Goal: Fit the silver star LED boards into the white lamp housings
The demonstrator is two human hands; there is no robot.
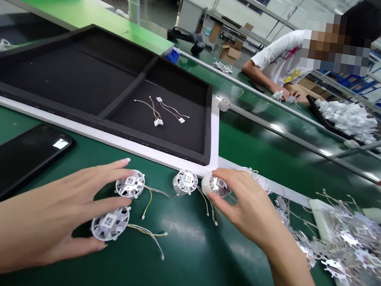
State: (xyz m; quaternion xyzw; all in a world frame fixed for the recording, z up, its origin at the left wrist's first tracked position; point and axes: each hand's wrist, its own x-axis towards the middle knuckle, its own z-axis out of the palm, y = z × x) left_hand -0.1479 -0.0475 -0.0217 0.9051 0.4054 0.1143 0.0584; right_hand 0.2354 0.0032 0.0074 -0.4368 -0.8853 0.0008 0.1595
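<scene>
My left hand spans two round white spoked housings with its fingers. The upper housing sits between index and middle finger, the lower housing between middle finger and thumb. Both carry a metal plate, a square code label and thin wires with small plugs trailing right over the green bench. My right hand grips another such housing between thumb and forefinger, which partly hide it. Just left of it stands a similar housing, touched by neither hand.
Several wired labelled pieces lie in the black divided tray. A black phone-like slab rests at left. Star-shaped metal plates with wires are heaped at right. Across the bench a person handles small white parts beside a pile of white pieces.
</scene>
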